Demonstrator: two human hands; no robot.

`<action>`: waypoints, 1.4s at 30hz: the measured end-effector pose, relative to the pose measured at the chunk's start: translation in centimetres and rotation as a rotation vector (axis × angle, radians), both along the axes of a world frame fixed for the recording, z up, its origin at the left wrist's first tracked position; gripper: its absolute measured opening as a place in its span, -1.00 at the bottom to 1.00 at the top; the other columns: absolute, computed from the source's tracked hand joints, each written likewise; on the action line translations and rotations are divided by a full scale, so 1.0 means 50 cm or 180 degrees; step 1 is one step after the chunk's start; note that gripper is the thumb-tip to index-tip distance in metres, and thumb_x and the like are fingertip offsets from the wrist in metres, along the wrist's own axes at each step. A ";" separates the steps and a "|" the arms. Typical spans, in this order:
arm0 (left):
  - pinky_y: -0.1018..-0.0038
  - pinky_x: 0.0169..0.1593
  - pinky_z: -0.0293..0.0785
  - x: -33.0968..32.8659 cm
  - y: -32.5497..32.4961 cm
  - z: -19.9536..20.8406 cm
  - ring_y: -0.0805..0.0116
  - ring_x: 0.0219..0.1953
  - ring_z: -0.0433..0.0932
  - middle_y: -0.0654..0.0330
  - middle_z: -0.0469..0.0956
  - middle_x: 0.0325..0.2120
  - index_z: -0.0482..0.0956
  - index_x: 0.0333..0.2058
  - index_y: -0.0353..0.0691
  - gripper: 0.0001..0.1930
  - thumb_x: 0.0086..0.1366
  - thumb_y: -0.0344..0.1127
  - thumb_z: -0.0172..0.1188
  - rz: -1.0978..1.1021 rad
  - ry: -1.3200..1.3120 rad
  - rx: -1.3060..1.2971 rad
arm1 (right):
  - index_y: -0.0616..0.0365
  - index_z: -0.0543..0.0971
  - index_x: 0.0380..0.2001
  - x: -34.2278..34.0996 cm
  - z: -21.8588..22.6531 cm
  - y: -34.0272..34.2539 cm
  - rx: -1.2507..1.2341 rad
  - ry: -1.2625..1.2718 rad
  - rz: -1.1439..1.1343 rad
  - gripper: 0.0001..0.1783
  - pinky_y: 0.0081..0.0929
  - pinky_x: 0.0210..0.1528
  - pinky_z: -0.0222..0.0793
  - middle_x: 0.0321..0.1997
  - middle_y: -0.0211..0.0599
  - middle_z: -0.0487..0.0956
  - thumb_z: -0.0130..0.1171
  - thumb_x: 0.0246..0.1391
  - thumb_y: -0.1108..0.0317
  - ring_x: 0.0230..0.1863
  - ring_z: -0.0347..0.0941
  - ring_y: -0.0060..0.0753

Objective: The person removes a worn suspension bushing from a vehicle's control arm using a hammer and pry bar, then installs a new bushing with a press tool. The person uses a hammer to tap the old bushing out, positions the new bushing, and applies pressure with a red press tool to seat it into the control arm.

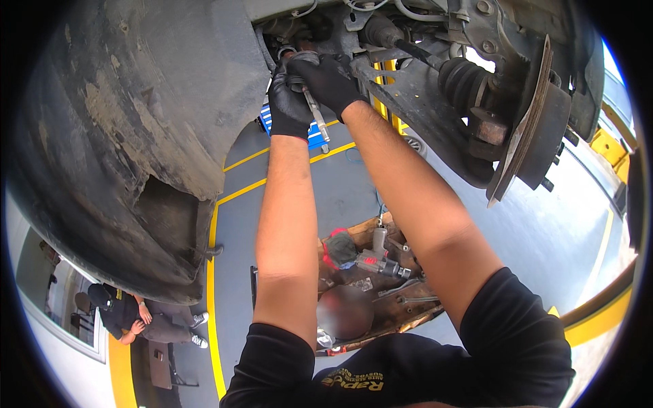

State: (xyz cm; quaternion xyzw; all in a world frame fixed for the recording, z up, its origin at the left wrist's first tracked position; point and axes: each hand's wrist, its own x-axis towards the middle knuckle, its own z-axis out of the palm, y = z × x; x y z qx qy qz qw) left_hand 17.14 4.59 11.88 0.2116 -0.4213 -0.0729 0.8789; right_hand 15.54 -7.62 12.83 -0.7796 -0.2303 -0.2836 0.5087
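Both my hands are raised in black gloves under the car. My left hand (289,102) is closed at the inner end of the steering linkage, its grip mostly hidden. Across from it, my right hand (328,80) has its fingers wrapped round a dark, ring-like, rubber-looking part (296,81). A silver metal rod (315,114) slants down between my hands, its lower end hanging free. Just above my fingers shows a rusty brown metal piece (307,46). Contact between my left fingers and the rod cannot be made out.
Right of my hands are a control arm (428,112), an axle boot (462,85) and a brake disc (527,136). A worn liner (136,102) fills the left. Below, a tray (360,224) holds an impact wrench (382,262) and spanners (415,298). A person (126,313) sits lower left.
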 end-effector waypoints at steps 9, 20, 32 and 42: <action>0.36 0.04 0.59 0.019 0.003 -0.006 0.29 -0.14 0.65 0.16 0.70 -0.15 0.64 -0.06 -0.16 -0.75 0.55 -0.14 0.10 0.0935 0.0116 0.0119 | 0.07 0.59 0.19 -0.048 -0.022 0.002 -0.0481 -0.1119 -0.0648 -0.29 0.07 0.24 0.40 0.21 0.28 0.52 0.09 0.24 -0.27 0.24 0.46 0.36; 0.19 0.19 0.58 0.018 0.010 -0.009 0.18 0.04 0.65 0.14 0.68 0.04 0.60 0.12 -0.16 -0.63 0.49 -0.08 0.18 0.0598 0.0104 0.0215 | 0.25 0.54 0.19 0.011 0.011 -0.025 0.0224 -0.2665 -0.0148 -0.36 -0.12 0.19 0.50 0.13 0.14 0.61 0.24 0.27 -0.06 0.18 0.55 0.10; 0.24 0.09 0.66 0.073 -0.009 -0.014 0.15 -0.06 0.69 0.07 0.69 -0.04 0.58 0.11 -0.18 -0.59 0.46 -0.03 0.19 0.1073 0.0299 -0.0235 | 0.12 0.70 -0.31 0.059 0.068 0.022 0.0378 -0.1030 0.0878 -0.62 -0.26 -0.19 0.52 -0.39 -0.26 0.65 0.25 0.22 -0.01 -0.34 0.59 -0.32; 0.34 0.04 0.62 0.031 -0.039 -0.028 0.24 -0.06 0.68 0.13 0.70 -0.06 0.62 0.10 -0.12 -0.65 0.47 -0.09 0.18 0.1565 0.0328 -0.0397 | 0.20 0.70 -0.40 0.063 0.078 0.025 -0.0219 -0.1101 0.0240 -0.62 -0.22 -0.28 0.49 -0.49 -0.25 0.65 0.30 0.22 0.06 -0.41 0.56 -0.34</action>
